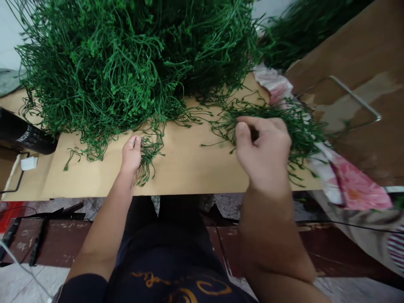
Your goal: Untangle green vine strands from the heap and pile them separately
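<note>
My left hand is closed around a small bunch of green artificial plant stems, whose thin ends fan out to its right over the cardboard. My right hand is raised above a flatter heap of similar stems at the right, with its thumb and fingers curled together. Whatever lies between those fingers, if anything, is hidden or too small to make out. Behind both hands rises a large, dense pile of the same green stems, with loose strands spilling toward the front.
Cardboard covers the worktop. A black vacuum bottle lies at the left edge. On the right are a pink floral cloth and a brown board with a metal wire handle. More green stems are behind.
</note>
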`<action>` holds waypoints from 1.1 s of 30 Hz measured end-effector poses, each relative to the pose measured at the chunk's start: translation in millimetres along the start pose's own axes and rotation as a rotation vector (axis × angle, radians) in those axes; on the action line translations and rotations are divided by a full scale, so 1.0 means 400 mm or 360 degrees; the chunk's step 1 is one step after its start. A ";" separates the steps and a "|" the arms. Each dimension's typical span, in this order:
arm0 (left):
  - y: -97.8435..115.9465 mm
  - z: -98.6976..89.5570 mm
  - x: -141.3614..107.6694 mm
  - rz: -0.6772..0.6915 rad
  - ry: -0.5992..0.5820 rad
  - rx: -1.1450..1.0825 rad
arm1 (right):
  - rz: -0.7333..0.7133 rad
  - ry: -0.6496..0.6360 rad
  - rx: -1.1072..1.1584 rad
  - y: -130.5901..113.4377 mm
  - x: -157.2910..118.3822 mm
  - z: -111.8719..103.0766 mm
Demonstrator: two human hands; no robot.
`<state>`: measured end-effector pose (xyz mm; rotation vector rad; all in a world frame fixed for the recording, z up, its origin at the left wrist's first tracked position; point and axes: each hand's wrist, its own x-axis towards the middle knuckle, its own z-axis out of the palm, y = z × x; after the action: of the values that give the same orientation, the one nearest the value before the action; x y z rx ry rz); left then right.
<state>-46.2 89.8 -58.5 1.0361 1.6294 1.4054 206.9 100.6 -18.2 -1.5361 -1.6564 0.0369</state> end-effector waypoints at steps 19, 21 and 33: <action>0.010 0.002 0.002 0.0034 -0.0030 0.0092 | -0.0195 -0.0968 0.0944 -0.189 -0.118 0.190; 0.009 0.002 0.003 0.0018 -0.0016 0.0061 | -0.0145 -0.0953 0.1002 -0.185 -0.125 0.189; 0.014 -0.007 -0.004 0.0051 -0.0137 0.0048 | -0.0158 -0.1044 0.1054 -0.182 -0.105 0.245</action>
<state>-47.6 87.8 -52.4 1.1295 1.5825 1.3422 85.9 97.5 -63.7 -0.9650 -1.9289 1.0234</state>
